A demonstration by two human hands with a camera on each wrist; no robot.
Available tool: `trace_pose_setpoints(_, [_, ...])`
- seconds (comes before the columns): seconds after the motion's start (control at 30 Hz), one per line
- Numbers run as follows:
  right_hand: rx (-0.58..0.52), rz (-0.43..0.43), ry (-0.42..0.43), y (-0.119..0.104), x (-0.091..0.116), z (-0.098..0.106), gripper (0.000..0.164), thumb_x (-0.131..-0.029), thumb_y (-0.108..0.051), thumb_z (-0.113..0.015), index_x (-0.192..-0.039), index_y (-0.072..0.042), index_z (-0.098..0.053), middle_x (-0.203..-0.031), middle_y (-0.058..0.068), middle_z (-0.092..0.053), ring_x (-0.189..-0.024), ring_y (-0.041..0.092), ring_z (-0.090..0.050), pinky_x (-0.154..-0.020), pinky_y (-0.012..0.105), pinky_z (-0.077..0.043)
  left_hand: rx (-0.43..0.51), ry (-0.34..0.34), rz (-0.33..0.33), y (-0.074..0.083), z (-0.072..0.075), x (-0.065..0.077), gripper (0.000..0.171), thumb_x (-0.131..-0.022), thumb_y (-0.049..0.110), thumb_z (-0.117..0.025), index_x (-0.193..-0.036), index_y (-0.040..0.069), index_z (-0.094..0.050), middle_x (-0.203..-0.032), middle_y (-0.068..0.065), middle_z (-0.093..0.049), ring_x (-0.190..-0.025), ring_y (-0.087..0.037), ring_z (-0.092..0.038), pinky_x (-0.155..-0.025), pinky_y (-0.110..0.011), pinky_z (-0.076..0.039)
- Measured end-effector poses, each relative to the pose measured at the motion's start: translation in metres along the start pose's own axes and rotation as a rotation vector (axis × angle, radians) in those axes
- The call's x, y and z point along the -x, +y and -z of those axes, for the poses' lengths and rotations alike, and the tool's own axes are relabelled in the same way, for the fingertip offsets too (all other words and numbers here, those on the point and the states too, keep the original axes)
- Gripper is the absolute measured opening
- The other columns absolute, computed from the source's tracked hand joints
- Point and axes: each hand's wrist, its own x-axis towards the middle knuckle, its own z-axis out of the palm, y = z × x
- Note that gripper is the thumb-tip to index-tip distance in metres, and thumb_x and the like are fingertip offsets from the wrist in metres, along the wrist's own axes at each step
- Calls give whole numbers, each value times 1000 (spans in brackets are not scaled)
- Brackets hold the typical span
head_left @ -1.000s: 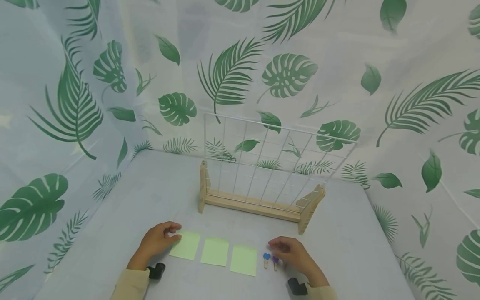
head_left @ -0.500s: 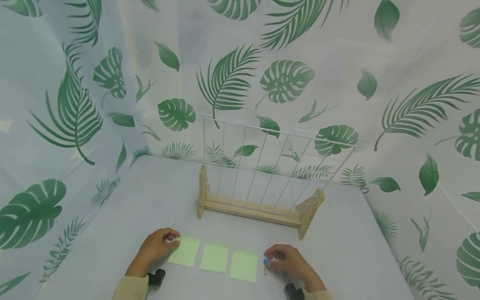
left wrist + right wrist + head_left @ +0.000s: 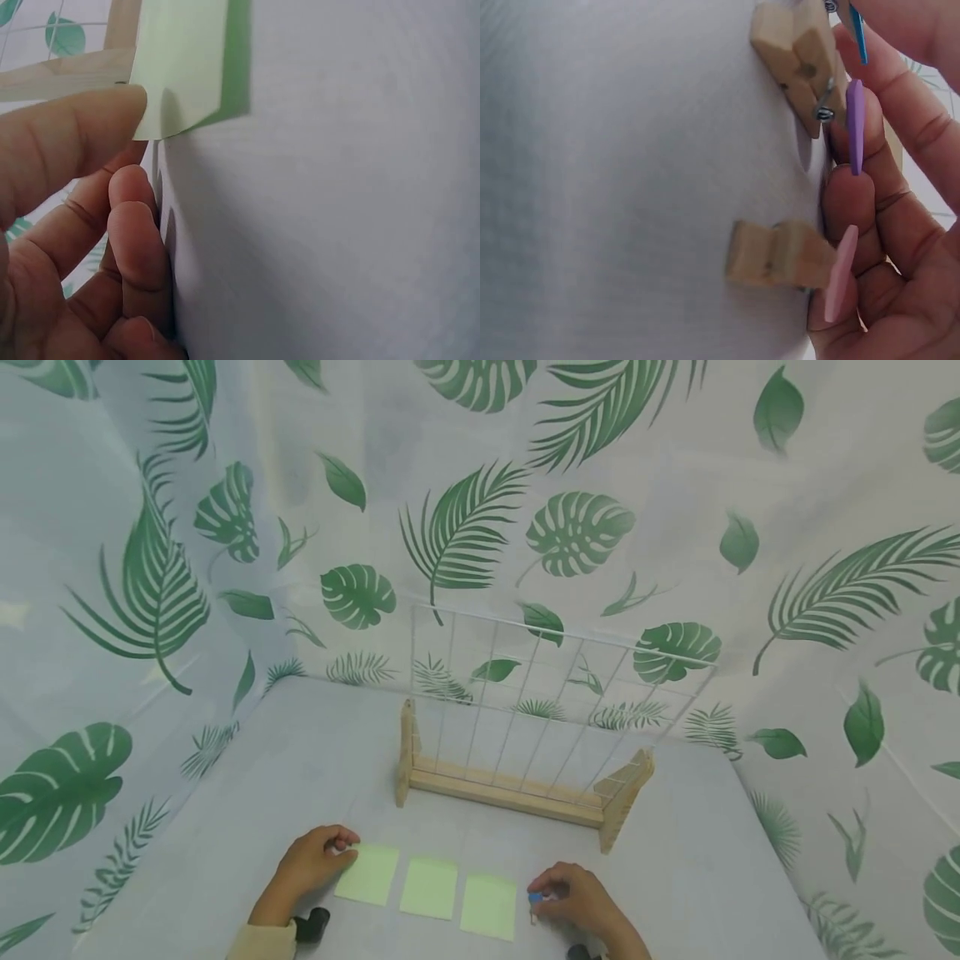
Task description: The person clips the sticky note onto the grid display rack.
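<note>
Three pale green sticky notes lie in a row on the white surface: left (image 3: pixel 367 875), middle (image 3: pixel 429 888) and right (image 3: pixel 488 906). My left hand (image 3: pixel 307 864) rests at the left note's upper corner; its thumb touches the paper edge and the other fingers are loosely bent. To the right of the row, my right hand (image 3: pixel 579 897) pinches a blue-topped wooden clothespin (image 3: pixel 535 898) between thumb and finger. In the right wrist view, a purple-topped clothespin (image 3: pixel 856 127) and a pink-topped clothespin (image 3: pixel 841 274) lie close to the other fingers. The blue one is partly cut off there.
Behind the notes stands a white wire grid in a wooden stand (image 3: pixel 502 797). A leaf-patterned curtain (image 3: pixel 465 443) hangs round the back and both sides of the white table surface (image 3: pixel 315 752).
My right hand has moved left from the purple-topped clothespin to the blue-topped one and closed its fingertips on it. My left hand stays at the left note. The head view has tilted slightly upward.
</note>
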Motion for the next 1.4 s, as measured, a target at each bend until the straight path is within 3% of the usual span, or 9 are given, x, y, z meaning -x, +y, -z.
trace_pose_setpoints(0.17, [-7, -10, 4, -1, 3, -2, 16, -86, -13, -89, -99, -11, -79, -91, -8, -62, -99, 10, -55, -105, 65, -45, -12, 19, 3, -3, -4, -2, 8, -96, 15, -78, -104, 12, -78, -94, 4, -67, -87, -16, -57, -78, -40, -49])
trace_pose_setpoints(0.47, [-8, 42, -10, 0, 0, 0, 14, -87, -14, -89, -98, -12, -80, -92, -10, -64, -96, 6, -56, -97, 34, -49, -37, 38, 0, 0, -1, -1, 4, -98, 15, -77, -99, 12, -77, -92, 4, -66, -88, -18, -58, -81, -45, -52])
trace_pose_setpoints(0.67, [-16, 46, -15, -1, -4, 3, 13, -88, -11, -87, -98, -10, -79, -95, -8, -70, -95, 8, -62, -94, 29, -53, -40, 46, -21, 3, 1, 0, 4, -97, 14, -78, -100, 11, -76, -94, 4, -68, -90, -18, -61, -84, -47, -54])
trace_pose_setpoints(0.77, [-28, 23, -24, -1, -5, 4, 13, -88, -11, -86, -98, -9, -78, -98, -5, -72, -99, 15, -66, -95, 33, -56, -40, 40, -40, 2, 1, 0, 3, -97, 12, -78, -100, 12, -76, -95, 4, -69, -90, -18, -61, -83, -46, -54])
trace_pose_setpoints(0.97, [-56, 7, -46, -1, -3, 4, 14, -88, -11, -85, -97, -8, -75, -103, -2, -74, -111, 34, -70, -102, 58, -56, -33, 31, -86, 0, 4, 6, 4, -98, 9, -76, -100, 12, -75, -95, 3, -71, -86, -16, -60, -78, -40, -53])
trace_pose_setpoints(1.03, [-59, 12, -54, -1, -2, 4, 14, -88, -11, -85, -97, -7, -74, -102, -1, -74, -107, 30, -70, -101, 53, -58, -19, 25, -93, 0, 5, 8, 4, -99, 8, -74, -101, 11, -74, -95, 3, -71, -86, -16, -61, -78, -40, -53])
trace_pose_setpoints(1.2, [-96, 25, -65, -2, -1, 5, 15, -89, -9, -85, -99, -6, -74, -96, -1, -72, -91, 8, -65, -89, 25, -55, 8, 22, -105, 0, 9, 10, 2, -102, 8, -71, -103, 10, -73, -98, 2, -73, -89, -17, -65, -82, -44, -56])
trace_pose_setpoints(1.4, [-89, 73, -56, -3, -4, 7, 17, -94, -9, -81, -110, -2, -78, -102, 5, -78, -94, 9, -68, -85, 26, -54, 9, 25, -144, -1, 16, 12, 6, -106, 13, -69, -106, 8, -72, -97, 1, -72, -92, -19, -66, -84, -45, -56])
